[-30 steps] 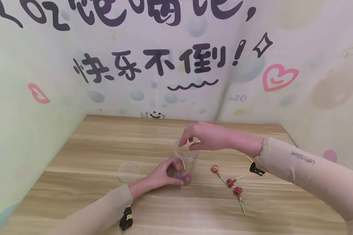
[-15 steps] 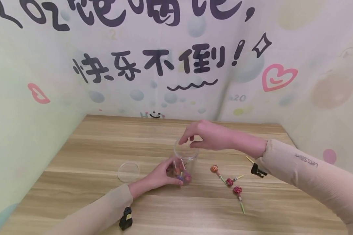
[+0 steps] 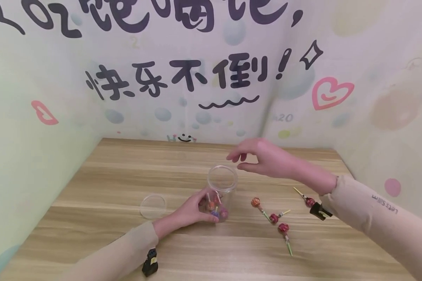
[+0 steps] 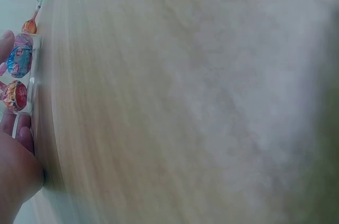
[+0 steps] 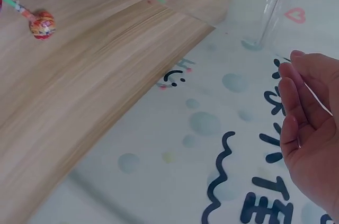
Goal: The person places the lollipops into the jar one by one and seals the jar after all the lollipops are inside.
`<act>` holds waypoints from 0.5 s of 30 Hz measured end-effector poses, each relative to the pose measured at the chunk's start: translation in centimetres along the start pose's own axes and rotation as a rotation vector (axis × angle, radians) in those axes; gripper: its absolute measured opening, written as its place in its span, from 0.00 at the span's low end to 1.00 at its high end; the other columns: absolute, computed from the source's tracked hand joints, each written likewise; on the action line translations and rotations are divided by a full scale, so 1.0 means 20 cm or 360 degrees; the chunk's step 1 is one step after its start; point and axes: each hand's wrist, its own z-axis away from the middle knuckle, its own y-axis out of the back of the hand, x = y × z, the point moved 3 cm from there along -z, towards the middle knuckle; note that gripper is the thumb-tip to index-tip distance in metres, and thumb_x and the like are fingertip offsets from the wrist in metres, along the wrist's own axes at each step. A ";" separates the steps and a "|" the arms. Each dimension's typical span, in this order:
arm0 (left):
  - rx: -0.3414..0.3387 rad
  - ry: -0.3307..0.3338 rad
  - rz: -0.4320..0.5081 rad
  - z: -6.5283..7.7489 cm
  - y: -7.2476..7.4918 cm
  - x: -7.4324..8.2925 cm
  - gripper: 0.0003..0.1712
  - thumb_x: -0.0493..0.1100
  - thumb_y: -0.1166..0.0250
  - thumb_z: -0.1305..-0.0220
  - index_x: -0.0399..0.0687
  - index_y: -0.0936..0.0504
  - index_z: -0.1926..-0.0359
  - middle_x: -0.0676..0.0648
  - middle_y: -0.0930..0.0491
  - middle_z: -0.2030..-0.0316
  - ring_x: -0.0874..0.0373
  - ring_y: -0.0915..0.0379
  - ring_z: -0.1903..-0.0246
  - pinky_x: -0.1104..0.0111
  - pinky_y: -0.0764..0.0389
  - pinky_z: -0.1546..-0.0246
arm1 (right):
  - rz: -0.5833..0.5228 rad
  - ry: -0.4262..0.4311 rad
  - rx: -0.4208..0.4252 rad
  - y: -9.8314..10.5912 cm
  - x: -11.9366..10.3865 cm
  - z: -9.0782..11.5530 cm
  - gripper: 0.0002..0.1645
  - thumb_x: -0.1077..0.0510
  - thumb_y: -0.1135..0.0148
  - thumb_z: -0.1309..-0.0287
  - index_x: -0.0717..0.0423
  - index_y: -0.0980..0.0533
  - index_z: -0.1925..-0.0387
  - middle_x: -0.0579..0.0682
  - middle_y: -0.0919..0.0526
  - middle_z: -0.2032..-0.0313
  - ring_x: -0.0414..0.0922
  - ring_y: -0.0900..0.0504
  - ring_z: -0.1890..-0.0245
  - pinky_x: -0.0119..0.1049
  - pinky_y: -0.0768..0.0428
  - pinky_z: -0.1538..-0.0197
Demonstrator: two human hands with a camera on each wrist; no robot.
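A clear plastic jar stands upright on the table, its mouth uncovered. Lollipops in coloured wrappers lie in its lower part. My left hand holds the jar low on its left side, fingers behind and thumb in front. In the left wrist view, a blue-wrapped lollipop and an orange-red one show through the wall by that hand. My right hand hovers above and right of the jar's rim, fingers loosely bent. Nothing is between its fingers in the right wrist view.
Right of the jar lie loose lollipops: an orange one, a red one touching its stick end, and another red one. One more is by the right wrist strap. A clear round lid lies left of the jar.
My right hand has moved from over the jar's mouth up and to the right. An orange lollipop seen higher in the jar earlier now sits lower. The left hand has stayed on the jar.
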 end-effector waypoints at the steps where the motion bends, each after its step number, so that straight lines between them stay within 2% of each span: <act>1: 0.0002 -0.0002 -0.0002 0.00 0.00 0.00 0.46 0.46 0.20 0.54 0.57 0.32 0.34 0.48 0.21 0.46 0.58 0.26 0.49 0.64 0.28 0.43 | 0.0002 -0.0017 0.0015 -0.01 0.01 0.01 0.16 0.61 0.31 0.42 0.51 0.18 0.51 0.45 0.12 0.56 0.39 0.15 0.57 0.33 0.17 0.54; 8: -0.0006 0.0024 0.0009 0.00 0.00 0.00 0.44 0.46 0.19 0.56 0.57 0.29 0.36 0.51 0.21 0.47 0.59 0.27 0.49 0.63 0.29 0.42 | 0.0003 -0.0196 0.0091 -0.10 0.11 0.15 0.18 0.60 0.30 0.43 0.49 0.18 0.50 0.42 0.12 0.58 0.38 0.16 0.57 0.37 0.17 0.54; 15: -0.0009 0.0005 0.0005 0.00 0.00 0.00 0.44 0.46 0.19 0.56 0.56 0.28 0.37 0.50 0.20 0.47 0.60 0.26 0.50 0.65 0.28 0.44 | -0.0066 -0.0366 0.0172 -0.21 0.21 0.28 0.17 0.58 0.30 0.43 0.46 0.18 0.51 0.37 0.12 0.61 0.33 0.18 0.61 0.34 0.21 0.56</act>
